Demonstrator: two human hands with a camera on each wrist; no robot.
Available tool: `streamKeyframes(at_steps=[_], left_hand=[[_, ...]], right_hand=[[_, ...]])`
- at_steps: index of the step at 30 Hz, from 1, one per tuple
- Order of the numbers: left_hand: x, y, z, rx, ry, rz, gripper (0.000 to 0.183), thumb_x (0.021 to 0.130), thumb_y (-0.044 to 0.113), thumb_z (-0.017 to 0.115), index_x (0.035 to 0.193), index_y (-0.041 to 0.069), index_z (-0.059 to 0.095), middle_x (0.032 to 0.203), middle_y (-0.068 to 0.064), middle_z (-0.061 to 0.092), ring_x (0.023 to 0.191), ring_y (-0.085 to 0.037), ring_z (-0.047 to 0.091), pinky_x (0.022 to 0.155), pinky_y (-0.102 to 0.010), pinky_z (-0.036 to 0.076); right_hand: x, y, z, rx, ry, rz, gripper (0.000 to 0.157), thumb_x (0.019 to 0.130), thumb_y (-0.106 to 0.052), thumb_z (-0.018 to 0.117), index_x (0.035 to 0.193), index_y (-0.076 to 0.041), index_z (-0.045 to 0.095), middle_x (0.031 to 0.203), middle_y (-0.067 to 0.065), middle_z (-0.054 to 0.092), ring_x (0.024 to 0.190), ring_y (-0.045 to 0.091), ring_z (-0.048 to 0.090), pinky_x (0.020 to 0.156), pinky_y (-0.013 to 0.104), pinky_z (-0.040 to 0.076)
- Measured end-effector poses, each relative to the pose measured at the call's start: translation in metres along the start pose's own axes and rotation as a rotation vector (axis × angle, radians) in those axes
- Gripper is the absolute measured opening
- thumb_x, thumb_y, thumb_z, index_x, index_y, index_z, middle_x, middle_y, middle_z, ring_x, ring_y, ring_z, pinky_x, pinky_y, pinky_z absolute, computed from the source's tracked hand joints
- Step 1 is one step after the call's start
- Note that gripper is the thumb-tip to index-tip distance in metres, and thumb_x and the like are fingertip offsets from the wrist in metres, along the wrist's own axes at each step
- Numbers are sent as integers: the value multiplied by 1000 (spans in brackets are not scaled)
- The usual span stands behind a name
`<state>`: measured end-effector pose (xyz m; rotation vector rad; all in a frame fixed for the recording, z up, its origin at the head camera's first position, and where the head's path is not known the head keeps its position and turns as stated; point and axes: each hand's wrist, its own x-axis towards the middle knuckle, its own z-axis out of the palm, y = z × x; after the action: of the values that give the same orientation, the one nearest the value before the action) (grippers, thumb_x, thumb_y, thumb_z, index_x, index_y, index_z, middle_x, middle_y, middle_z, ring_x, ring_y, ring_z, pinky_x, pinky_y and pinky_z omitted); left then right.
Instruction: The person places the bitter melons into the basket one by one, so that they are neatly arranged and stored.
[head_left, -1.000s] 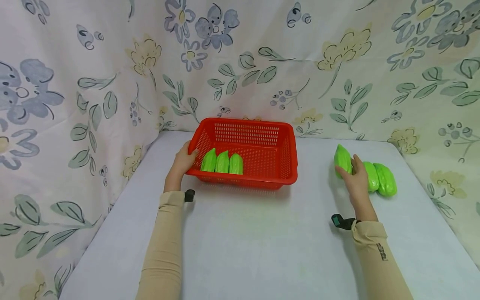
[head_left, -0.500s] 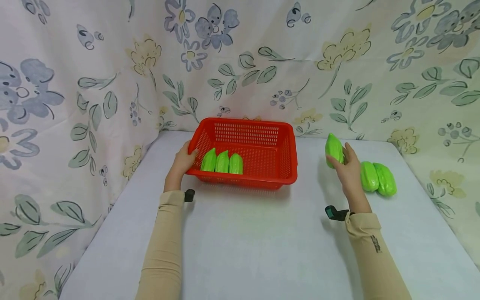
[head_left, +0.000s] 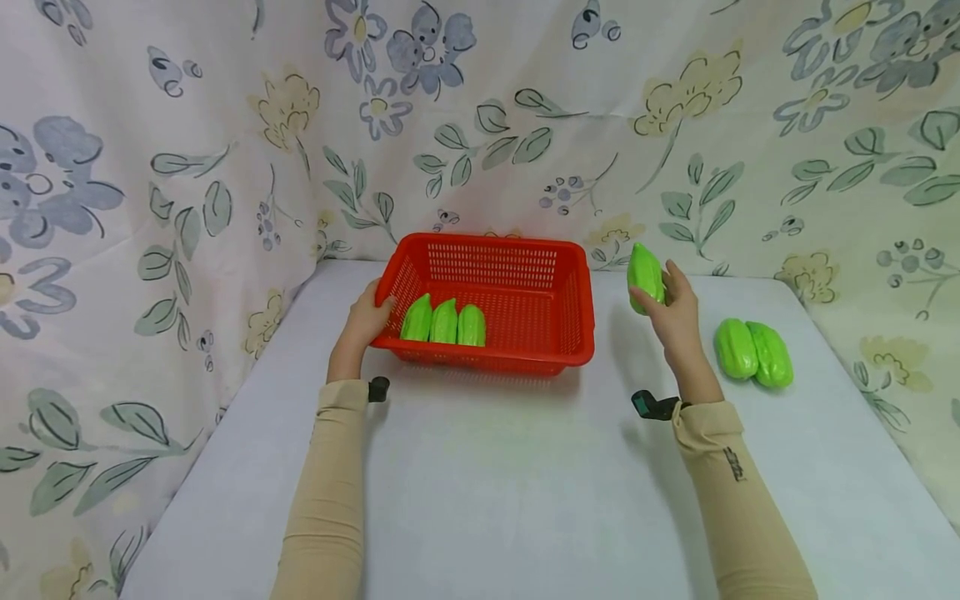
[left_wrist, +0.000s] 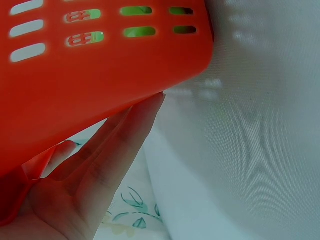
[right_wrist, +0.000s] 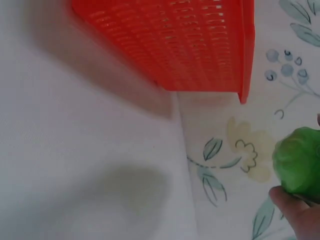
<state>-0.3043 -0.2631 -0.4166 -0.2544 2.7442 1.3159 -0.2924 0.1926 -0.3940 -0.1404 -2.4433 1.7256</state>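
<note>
A red plastic basket [head_left: 495, 361] with slotted walls stands on the table, three green ridged gourds [head_left: 443, 322] side by side in its left part. My left hand [head_left: 366, 318] holds the basket's left rim; in the left wrist view its fingers [left_wrist: 125, 140] lie along the outer wall. To the right of the basket, my right hand [head_left: 677, 317] grips another green gourd [head_left: 646, 275], tip up, between thumb and fingers, raised over the table. The right wrist view shows only part of that gourd [right_wrist: 300, 160] and the thumb.
Two more green gourds [head_left: 753, 352] lie touching each other on the right of the white table [head_left: 495, 483]. A floral cloth [head_left: 480, 117] hangs behind the table and along both sides.
My right hand has carried its gourd up and leftward, away from the two others and closer to the basket. The left hand and basket have stayed in place.
</note>
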Motion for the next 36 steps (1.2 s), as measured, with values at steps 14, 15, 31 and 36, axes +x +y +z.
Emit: streamKeyframes(at_steps=[14,15,31,36], left_hand=[[1,-1,1,1,-3,-10,60,105,29,39,157,16,14,144,-21,45,113,-33,53,96,-48,49],[1,-1,1,-1,-4,-13,60,105,29,39,157,16,14,144,-20,45,114,-33,53,96,-48,49],[0,1,0,-9,-4,-16,60,105,28,39,157,15,14,145,-21,44,116,-35,52,99,-51,49],[1,1,1,-3,-3,-15,60,105,28,39,157,15,13,146,-21,43,117,-35,52,99,-51,48]], right_hand=[[3,-33,27,3,-65,-84,82,96,-26,60,158,-12,9,160,16,26,145,34,31,115,49,32],[3,-35,30,0,-70,-83,82,96,-26,60,158,-12,9,160,16,27,145,34,32,115,49,33],[4,-61,70,29,-161,-105,81,95,-21,63,157,-11,13,160,17,27,144,32,33,114,45,35],[6,-64,83,32,-206,-107,81,95,-21,64,157,-9,13,158,17,29,140,33,38,112,45,38]])
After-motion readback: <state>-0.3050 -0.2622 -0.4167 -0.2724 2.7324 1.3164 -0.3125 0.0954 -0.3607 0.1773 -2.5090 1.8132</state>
